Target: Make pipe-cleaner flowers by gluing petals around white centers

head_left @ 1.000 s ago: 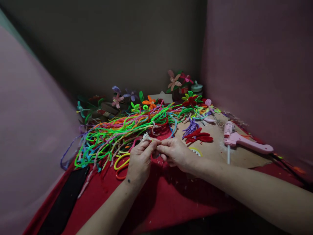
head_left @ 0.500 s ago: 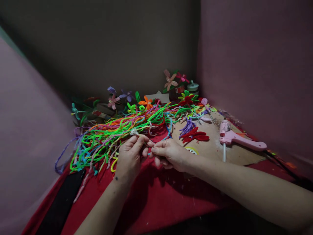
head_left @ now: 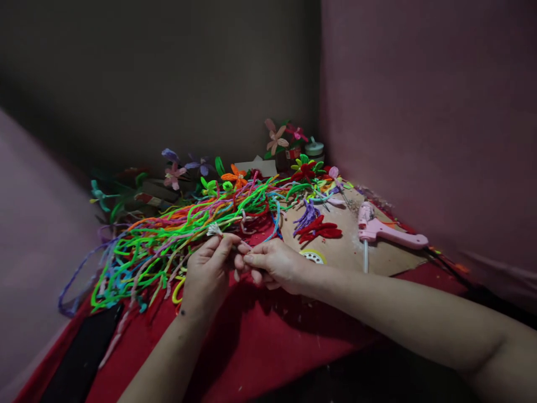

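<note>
My left hand point(head_left: 212, 260) is closed, with a small white tuft point(head_left: 214, 229) of thin strands sticking out above its thumb and fingertips. Close beside it, my right hand point(head_left: 274, 263) pinches a thin pale-pink strand point(head_left: 244, 244) that runs between the two hands. Whether the strand joins the tuft is hidden by the fingers. Behind my hands lies a large heap of colourful pipe cleaners point(head_left: 168, 238), mostly green, pink and orange. A red pipe-cleaner flower piece point(head_left: 321, 230) and a purple bundle point(head_left: 307, 217) lie to the right on cardboard point(head_left: 388, 263).
A pink glue gun point(head_left: 388, 230) with a glue stick stands on the cardboard, its cord trailing right. A yellow-rimmed tape roll point(head_left: 314, 257) lies by my right wrist. Finished pipe-cleaner flowers point(head_left: 274, 139) and a lidded jar point(head_left: 314, 148) stand at the back. Red cloth point(head_left: 268, 341) covers the table.
The whole scene has shifted left as the head view turned right. Both hands keep their hold, with the tuft still above my left fingers.
</note>
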`<state>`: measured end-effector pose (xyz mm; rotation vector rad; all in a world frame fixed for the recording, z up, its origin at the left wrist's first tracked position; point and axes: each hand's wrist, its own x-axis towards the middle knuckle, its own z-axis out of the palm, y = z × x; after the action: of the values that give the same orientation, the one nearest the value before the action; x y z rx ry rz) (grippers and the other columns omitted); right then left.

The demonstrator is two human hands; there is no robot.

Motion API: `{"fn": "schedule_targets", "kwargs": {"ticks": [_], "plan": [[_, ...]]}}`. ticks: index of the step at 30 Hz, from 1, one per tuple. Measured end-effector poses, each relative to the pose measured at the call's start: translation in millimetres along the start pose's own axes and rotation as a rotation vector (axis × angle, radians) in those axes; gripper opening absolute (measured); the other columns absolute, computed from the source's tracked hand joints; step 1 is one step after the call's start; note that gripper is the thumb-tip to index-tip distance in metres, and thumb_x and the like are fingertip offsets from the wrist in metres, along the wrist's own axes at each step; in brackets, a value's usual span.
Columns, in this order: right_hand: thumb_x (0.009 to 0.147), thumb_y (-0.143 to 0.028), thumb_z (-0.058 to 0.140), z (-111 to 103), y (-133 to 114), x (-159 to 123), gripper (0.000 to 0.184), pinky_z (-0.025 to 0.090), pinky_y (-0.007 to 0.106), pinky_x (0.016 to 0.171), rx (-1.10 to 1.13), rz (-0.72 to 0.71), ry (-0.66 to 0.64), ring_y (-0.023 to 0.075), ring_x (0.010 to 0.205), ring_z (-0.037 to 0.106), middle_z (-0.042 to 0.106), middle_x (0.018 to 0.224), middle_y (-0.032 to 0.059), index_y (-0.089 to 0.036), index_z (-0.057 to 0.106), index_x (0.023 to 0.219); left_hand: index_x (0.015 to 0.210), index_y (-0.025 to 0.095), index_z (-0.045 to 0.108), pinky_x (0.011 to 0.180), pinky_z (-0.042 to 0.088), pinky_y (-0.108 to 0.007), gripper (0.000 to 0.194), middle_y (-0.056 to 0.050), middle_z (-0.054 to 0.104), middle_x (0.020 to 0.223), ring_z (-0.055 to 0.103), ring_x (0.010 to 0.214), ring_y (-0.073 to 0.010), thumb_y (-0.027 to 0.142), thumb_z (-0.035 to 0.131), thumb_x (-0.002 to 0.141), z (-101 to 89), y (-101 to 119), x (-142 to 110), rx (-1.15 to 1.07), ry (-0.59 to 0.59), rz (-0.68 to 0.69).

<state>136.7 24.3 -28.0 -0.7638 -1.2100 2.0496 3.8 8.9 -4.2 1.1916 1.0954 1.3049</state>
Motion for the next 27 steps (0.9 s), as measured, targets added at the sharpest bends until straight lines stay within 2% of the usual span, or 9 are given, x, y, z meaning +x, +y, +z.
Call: {"fn": "schedule_targets", "kwargs": {"ticks": [4, 7, 10, 14, 17, 20, 22, 24, 27], "plan": [[0.084, -0.020, 0.049, -1, -1, 1, 0.017, 0.016, 0.015, 0.030, 0.007, -0.089, 0.050, 0.0028, 0.029, 0.029, 0.046, 0.042, -0.0071, -0.014, 0.059, 0.072, 0.091, 0.012, 0.065, 0.040, 0.042, -0.018, 0.026, -0.004, 0.065, 0.071, 0.051, 0.048, -0.0080, 0.030, 0.068, 0.072, 0.8, 0, 3, -0.167, -0.016, -0.082], [0.084, -0.021, 0.048, -3, 0, 1, 0.017, 0.023, 0.016, 0.032, -0.060, -0.098, 0.025, 0.0038, 0.032, 0.034, 0.050, 0.047, -0.0055, -0.014, 0.061, 0.075, 0.082, 0.012, 0.067, 0.039, 0.040, -0.018, 0.022, -0.001, 0.059, 0.059, 0.047, 0.044, -0.0072, 0.030, 0.070, 0.069, 0.7, -4, 4, -0.195, -0.035, -0.140], [0.084, -0.023, 0.049, -5, -5, 0, 0.019, 0.037, 0.018, 0.041, -0.188, -0.112, 0.044, 0.0059, 0.042, 0.046, 0.055, 0.053, -0.0029, -0.013, 0.061, 0.072, 0.072, 0.013, 0.066, 0.046, 0.043, -0.019, 0.018, 0.000, 0.058, 0.058, 0.050, 0.049, -0.0083, 0.031, 0.069, 0.070, -3.0, -6, 6, -0.198, -0.015, -0.095], [0.074, -0.017, 0.060, -14, -33, -7, 0.008, 0.041, 0.020, 0.057, -0.340, -0.327, 0.212, 0.0077, 0.058, 0.052, 0.060, 0.062, -0.0011, -0.012, 0.065, 0.071, 0.073, 0.014, 0.066, 0.054, 0.043, -0.019, 0.014, 0.000, 0.057, 0.059, 0.051, 0.055, -0.0084, 0.028, 0.064, 0.075, -11.0, -3, 6, -0.192, 0.027, 0.012], [0.073, -0.018, 0.059, -33, -63, -18, 0.009, 0.046, 0.024, 0.062, -0.225, -0.422, 0.264, 0.0105, 0.061, 0.057, 0.063, 0.068, 0.0020, -0.012, 0.065, 0.076, 0.076, 0.013, 0.066, 0.047, 0.039, -0.018, 0.014, 0.003, 0.048, 0.051, 0.044, 0.048, -0.0067, 0.027, 0.061, 0.078, -13.9, -2, 4, -0.180, -0.043, -0.048], [0.073, -0.020, 0.058, -61, -86, -24, 0.013, 0.046, 0.025, 0.059, -0.429, -0.566, 0.478, 0.0120, 0.061, 0.058, 0.065, 0.071, 0.0049, -0.011, 0.065, 0.079, 0.077, 0.013, 0.064, 0.042, 0.036, -0.018, 0.014, 0.003, 0.048, 0.053, 0.041, 0.044, -0.0058, 0.026, 0.060, 0.078, -12.4, -4, 2, -0.169, -0.098, -0.144], [0.077, -0.019, 0.054, -79, -92, -24, 0.017, 0.045, 0.025, 0.062, -0.830, -0.500, 0.718, 0.0140, 0.065, 0.060, 0.067, 0.074, 0.0075, -0.010, 0.067, 0.083, 0.078, 0.013, 0.063, 0.040, 0.036, -0.018, 0.013, 0.003, 0.049, 0.054, 0.041, 0.044, -0.0059, 0.026, 0.061, 0.077, -9.9, -6, 1, -0.156, -0.098, -0.169], [0.079, -0.017, 0.049, -94, -90, -20, 0.023, 0.045, 0.027, 0.071, -1.299, -0.294, 0.881, 0.0177, 0.078, 0.062, 0.069, 0.084, 0.0097, -0.012, 0.069, 0.089, 0.079, 0.013, 0.062, 0.038, 0.034, -0.016, 0.013, 0.003, 0.049, 0.054, 0.040, 0.043, -0.0056, 0.026, 0.063, 0.076, -7.3, -8, 1, -0.156, -0.083, -0.173], [0.074, -0.015, 0.055, -105, -80, -11, 0.020, 0.044, 0.034, 0.077, -1.481, -0.098, 0.916, 0.0277, 0.090, 0.063, 0.069, 0.089, 0.0179, -0.010, 0.071, 0.083, 0.080, 0.013, 0.062, 0.034, 0.028, -0.015, 0.015, 0.004, 0.046, 0.052, 0.035, 0.040, -0.0042, 0.027, 0.063, 0.077, -4.9, -13, 1, -0.172, -0.098, -0.190]]}}
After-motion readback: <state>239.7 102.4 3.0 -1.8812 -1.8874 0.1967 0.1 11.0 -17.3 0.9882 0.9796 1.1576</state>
